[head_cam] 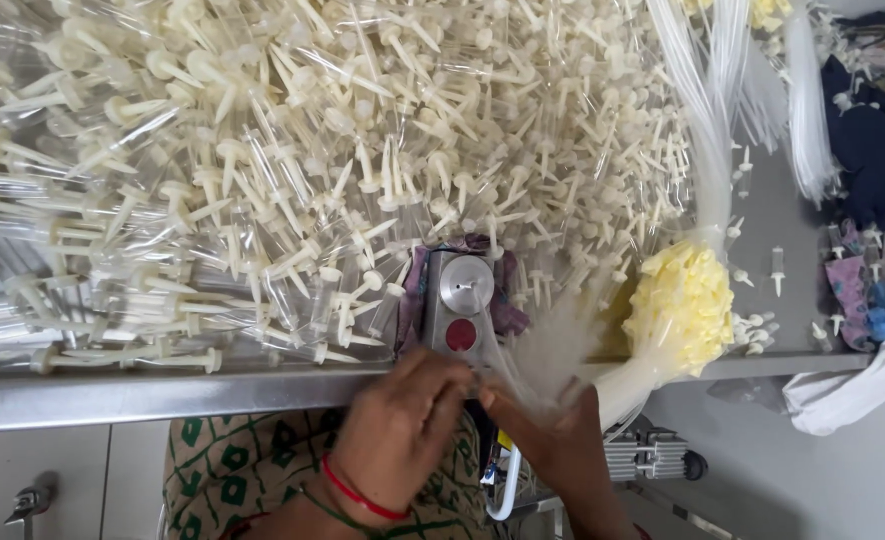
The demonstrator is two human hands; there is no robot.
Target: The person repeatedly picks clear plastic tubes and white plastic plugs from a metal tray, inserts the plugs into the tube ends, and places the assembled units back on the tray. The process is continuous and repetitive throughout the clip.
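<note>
Tubing [538, 365], thin and clear, runs in a blurred strand from both hands up toward the right, at the near edge of the desk [163, 395]. The left hand [403, 435] has its fingers curled together over the near end of that strand, just below a small metal fixture [460, 305]; the pinch itself is hidden under the knuckles, so whether it truly clamps the tubing cannot be told. A red thread band sits on that wrist. The right hand [548, 440] lies just beside it, fingers closed around the same strand, which blurs out past the fingertips.

The fixture stands at the near edge, about the middle of it, with a round silver disc on top and a red button [461, 334] below. A purple cloth [508, 305] is tucked round its sides.

Behind and to the left, most of the desk is heaped with cream spikes [263, 170] fitted to clear chambers, piled every way. To the right of the fixture a bundle of yellow caps [683, 305] sits near the edge, with long white tubes [708, 120] rising from it toward the far right corner. A few loose pieces [778, 270] lie scattered on the bare grey surface beyond. Dark fabric [878, 150] lies at the right edge.
</note>
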